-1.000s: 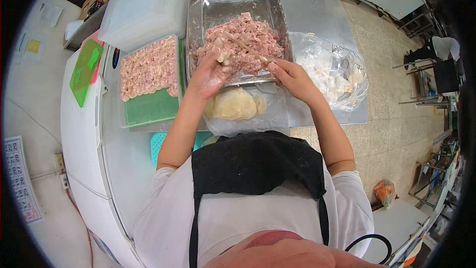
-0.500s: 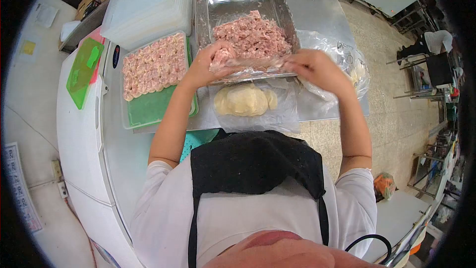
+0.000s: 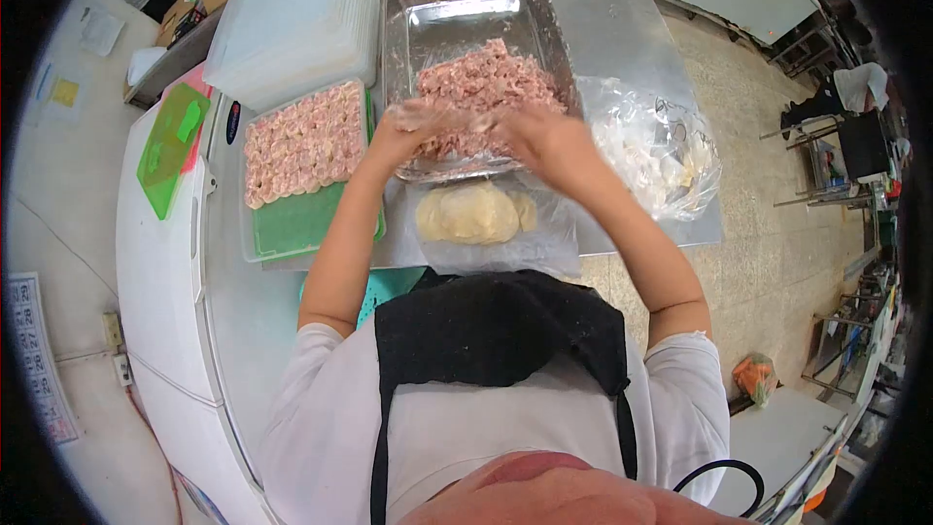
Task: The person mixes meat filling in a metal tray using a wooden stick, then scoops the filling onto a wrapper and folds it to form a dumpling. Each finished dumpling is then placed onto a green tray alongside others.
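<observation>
A deep metal tray (image 3: 428, 10) holds a heap of pink minced meat (image 3: 491, 78). My left hand (image 3: 408, 136) is over its near left corner, fingers curled inward; what they hold is blurred. Beside it, my right hand (image 3: 544, 141) is over the near right part of the meat, its fingers smeared by motion. Just below the tray, a stack of pale round dough wrappers (image 3: 471, 214) lies on a clear plastic sheet (image 3: 554, 243). Left of the tray, rows of filled dumplings (image 3: 301, 141) sit in a plastic container with a green base (image 3: 296, 219).
Stacked translucent lids or trays (image 3: 292, 19) stand at the back left. A clear plastic bag (image 3: 656, 156) with pale contents lies on the metal table (image 3: 612, 29) at right. A white freezer (image 3: 160, 282) with a green board (image 3: 170, 156) on it is at far left.
My right hand has moved left, from the bag side of the tray to over the meat, closer to my left hand. The whole view has shifted slightly.
</observation>
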`<state>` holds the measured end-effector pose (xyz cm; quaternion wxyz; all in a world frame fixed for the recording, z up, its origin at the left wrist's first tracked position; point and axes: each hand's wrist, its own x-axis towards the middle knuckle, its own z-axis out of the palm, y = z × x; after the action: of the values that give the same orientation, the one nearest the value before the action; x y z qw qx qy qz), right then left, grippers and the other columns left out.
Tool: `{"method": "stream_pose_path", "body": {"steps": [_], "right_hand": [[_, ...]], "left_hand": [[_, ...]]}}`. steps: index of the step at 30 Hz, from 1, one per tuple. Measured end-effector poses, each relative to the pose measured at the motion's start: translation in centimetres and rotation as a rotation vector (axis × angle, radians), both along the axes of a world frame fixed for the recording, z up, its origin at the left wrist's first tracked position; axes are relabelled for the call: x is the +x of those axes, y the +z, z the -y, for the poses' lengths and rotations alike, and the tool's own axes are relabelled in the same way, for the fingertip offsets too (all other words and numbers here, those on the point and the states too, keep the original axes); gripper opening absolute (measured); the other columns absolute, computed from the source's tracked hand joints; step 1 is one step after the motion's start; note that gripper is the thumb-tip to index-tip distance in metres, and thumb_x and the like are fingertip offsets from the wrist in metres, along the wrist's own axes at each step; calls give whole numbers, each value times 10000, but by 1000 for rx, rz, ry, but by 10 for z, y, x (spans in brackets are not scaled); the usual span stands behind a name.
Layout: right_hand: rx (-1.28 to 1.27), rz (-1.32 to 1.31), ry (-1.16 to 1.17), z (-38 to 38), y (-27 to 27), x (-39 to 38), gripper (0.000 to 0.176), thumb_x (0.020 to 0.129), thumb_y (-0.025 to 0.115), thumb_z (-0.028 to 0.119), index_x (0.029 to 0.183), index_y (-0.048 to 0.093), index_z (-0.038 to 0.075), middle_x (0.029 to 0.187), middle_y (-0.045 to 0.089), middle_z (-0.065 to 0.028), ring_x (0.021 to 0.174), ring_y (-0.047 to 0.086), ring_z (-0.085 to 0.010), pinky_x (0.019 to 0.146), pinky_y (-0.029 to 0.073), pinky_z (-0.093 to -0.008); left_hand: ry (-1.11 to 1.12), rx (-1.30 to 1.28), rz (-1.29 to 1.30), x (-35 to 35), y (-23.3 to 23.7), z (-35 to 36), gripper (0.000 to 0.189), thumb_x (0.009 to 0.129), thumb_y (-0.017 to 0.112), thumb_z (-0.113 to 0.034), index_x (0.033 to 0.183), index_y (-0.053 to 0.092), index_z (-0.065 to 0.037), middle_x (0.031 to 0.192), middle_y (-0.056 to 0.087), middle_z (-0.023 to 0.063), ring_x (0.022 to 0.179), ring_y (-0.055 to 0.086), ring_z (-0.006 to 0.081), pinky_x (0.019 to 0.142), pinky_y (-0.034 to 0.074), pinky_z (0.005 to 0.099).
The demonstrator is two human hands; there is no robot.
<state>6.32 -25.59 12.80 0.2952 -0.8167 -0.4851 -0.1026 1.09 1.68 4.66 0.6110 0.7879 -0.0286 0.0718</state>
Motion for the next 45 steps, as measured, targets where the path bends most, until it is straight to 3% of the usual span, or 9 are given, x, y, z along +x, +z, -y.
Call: {"method": "stream_pose_path", "body": {"steps": [4, 9, 12, 17, 26, 28, 35, 40, 45], "right_hand": [[-503, 26, -137, 12, -54, 52, 182, 875, 588, 206, 1019, 673, 135, 806, 651, -104, 771, 655, -311, 650, 525, -432], [-373, -213, -100, 62, -26, 77, 222, 893, 581, 215, 1044, 696, 101, 854, 667, -168, 791, 655, -336, 688, 512, -437], [-158, -572, 36, 61, -1, 65, 286, 918, 599, 232, 1095, 653, 14, 954, 674, -198, 821, 648, -308, 756, 498, -350], [-36, -533, 352, 43, -45, 74, 253, 927, 575, 267, 1043, 677, 66, 880, 664, -169, 787, 653, -341, 703, 515, -411], [-58, -30, 150, 33, -77, 86, 214, 902, 540, 281, 1012, 645, 131, 872, 660, -118, 792, 656, -346, 663, 521, -458], [-690, -78, -63, 45, -61, 103, 196, 910, 563, 219, 998, 671, 82, 832, 653, -153, 843, 635, -354, 703, 513, -453], [-155, -498, 102, 81, 9, 84, 272, 948, 539, 294, 1061, 691, 98, 905, 677, -174, 806, 648, -361, 729, 508, -418], [-123, -552, 394, 50, -12, 68, 271, 928, 567, 286, 1058, 671, 72, 893, 663, -186, 804, 625, -378, 719, 497, -423], [-55, 3, 151, 51, 13, 38, 180, 903, 601, 259, 972, 688, 118, 830, 632, -107, 787, 632, -328, 654, 505, -429]], "left_hand": [[200, 216, -234, -8, 3, 8, 379, 779, 769, -204, 1066, 605, -19, 955, 668, 42, 826, 603, 127, 737, 483, 272], [143, -86, -287, -20, 55, 46, 494, 779, 770, -142, 1201, 542, -22, 965, 649, 27, 832, 579, 91, 720, 479, 255], [191, 244, 121, -10, 58, 59, 448, 753, 796, -236, 1112, 611, -43, 1021, 684, 76, 926, 627, 188, 842, 501, 335], [-103, 455, 141, 4, 60, 62, 326, 742, 803, -257, 940, 667, -37, 938, 684, 90, 895, 629, 183, 784, 502, 342], [255, 452, -159, 12, -11, 35, 392, 738, 807, -256, 994, 620, -26, 925, 661, 79, 756, 578, 143, 666, 485, 321], [270, 251, -256, -5, 25, 53, 412, 740, 806, -245, 1033, 608, -32, 960, 659, 70, 795, 583, 152, 700, 487, 333], [170, 345, 133, -18, 83, 82, 512, 747, 795, -136, 1198, 568, -47, 1059, 644, 48, 974, 592, 153, 858, 473, 323], [-54, 429, 25, -15, 80, 75, 387, 726, 812, -188, 1037, 632, -45, 993, 653, 52, 936, 600, 170, 848, 474, 322], [211, 274, -93, -24, 55, 59, 411, 710, 825, -275, 988, 636, -38, 968, 656, 79, 911, 598, 177, 818, 477, 334]]}}
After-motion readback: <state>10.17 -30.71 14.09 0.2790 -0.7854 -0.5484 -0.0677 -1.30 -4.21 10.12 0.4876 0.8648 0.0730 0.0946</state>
